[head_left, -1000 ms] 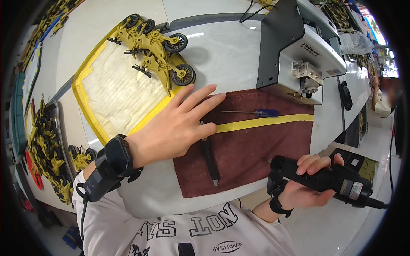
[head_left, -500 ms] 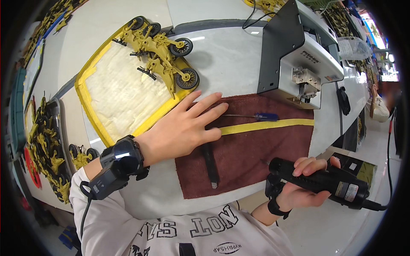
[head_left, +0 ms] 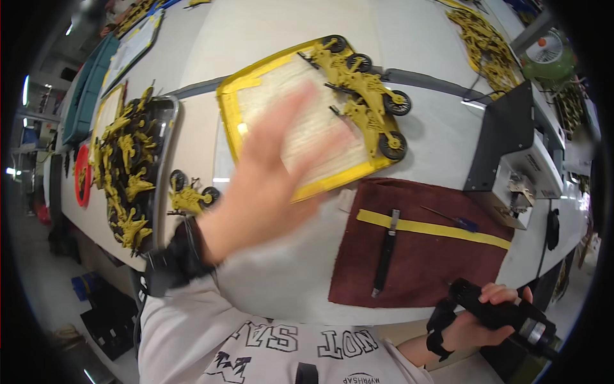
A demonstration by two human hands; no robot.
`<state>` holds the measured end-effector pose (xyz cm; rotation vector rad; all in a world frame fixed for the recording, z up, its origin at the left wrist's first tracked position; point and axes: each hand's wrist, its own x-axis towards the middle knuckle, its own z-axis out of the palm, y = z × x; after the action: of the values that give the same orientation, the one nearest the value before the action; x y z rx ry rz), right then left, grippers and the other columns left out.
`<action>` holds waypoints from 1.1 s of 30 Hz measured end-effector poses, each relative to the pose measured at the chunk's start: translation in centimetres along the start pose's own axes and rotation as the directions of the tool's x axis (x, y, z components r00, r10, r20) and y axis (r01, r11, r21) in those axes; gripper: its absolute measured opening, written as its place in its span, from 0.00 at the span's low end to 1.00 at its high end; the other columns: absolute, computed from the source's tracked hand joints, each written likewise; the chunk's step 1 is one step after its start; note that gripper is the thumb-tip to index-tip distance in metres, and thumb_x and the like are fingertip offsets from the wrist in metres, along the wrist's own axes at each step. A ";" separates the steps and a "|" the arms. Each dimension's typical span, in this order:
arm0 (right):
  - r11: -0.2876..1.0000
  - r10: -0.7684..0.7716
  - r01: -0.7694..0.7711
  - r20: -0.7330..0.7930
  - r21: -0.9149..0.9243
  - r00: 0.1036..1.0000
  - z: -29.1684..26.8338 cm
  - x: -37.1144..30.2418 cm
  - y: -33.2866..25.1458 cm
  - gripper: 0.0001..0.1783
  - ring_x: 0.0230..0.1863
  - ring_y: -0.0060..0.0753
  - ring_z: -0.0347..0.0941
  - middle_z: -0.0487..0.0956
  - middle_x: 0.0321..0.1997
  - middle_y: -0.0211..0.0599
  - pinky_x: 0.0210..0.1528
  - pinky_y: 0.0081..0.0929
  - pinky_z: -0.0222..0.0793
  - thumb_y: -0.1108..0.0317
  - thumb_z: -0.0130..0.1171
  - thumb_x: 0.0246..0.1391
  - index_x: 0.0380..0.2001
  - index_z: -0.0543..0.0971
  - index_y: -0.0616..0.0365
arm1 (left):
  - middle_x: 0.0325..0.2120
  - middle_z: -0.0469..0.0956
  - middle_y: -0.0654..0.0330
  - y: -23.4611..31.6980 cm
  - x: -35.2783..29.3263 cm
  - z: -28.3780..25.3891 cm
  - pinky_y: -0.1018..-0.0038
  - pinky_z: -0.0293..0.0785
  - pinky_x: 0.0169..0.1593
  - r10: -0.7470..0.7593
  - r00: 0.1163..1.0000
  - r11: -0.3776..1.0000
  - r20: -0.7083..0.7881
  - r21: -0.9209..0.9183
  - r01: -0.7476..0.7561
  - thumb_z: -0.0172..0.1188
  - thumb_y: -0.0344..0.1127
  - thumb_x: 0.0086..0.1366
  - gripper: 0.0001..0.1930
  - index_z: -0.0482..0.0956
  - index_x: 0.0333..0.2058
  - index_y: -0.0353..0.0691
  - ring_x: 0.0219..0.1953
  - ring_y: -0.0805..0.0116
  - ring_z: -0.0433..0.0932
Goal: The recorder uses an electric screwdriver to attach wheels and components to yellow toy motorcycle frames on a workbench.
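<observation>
Black cylindrical tool held in the right hand, near the lower right corner of a dark red cloth.
The right grip is clamped around it; the left hand, blurred, holds nothing visible, fingers apart, in front of a yellow-rimmed tray on the desk, where yellow model motorcycles line the right side.

L hand blurred, fingertips smeared; hides pt of yellow tray, can't tell if touching. R hand partly hidden by black power tool; tool's tail end lost in dark edge. Bikes in metal tray overlap, can't count. Yellow heap, top R: too small for detail. Shirt cut off at btm.
</observation>
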<state>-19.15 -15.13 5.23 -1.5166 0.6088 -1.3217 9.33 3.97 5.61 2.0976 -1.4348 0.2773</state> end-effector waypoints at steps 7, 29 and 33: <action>0.997 -0.050 0.048 -0.036 -0.061 0.998 1.8 0.5 0.2 0.44 0.16 0.27 0.63 0.68 0.20 0.37 0.20 0.21 0.62 0.35 0.46 0.51 0.53 0.55 0.68 | 0.59 0.51 0.37 -4.0 6.5 4.3 0.45 0.49 0.60 -0.078 0.977 0.983 0.196 0.178 0.043 0.65 0.43 0.45 0.43 0.53 0.61 0.51 0.61 0.38 0.52; 0.995 -0.048 0.033 -0.168 -0.090 0.985 0.5 0.5 1.0 0.45 0.14 0.26 0.64 0.68 0.19 0.34 0.18 0.21 0.63 0.32 0.41 0.52 0.53 0.54 0.66 | 0.52 0.64 0.48 -1.0 3.6 5.3 0.54 0.56 0.59 0.012 0.975 1.000 0.223 -0.022 -0.007 0.69 0.40 0.44 0.28 0.73 0.47 0.48 0.60 0.46 0.57; 0.997 -0.028 0.015 -0.183 -0.073 0.983 1.0 0.6 0.7 0.45 0.14 0.26 0.64 0.68 0.19 0.35 0.19 0.22 0.63 0.32 0.41 0.52 0.53 0.54 0.66 | 0.50 0.67 0.48 -2.3 3.1 6.2 0.58 0.65 0.54 0.029 0.995 0.998 0.091 -0.052 -0.024 0.70 0.33 0.42 0.25 0.75 0.43 0.45 0.55 0.46 0.64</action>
<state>-17.86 -15.59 4.92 -1.4711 0.7662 -1.4819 11.76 -1.39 1.28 2.0755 -1.5081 0.1544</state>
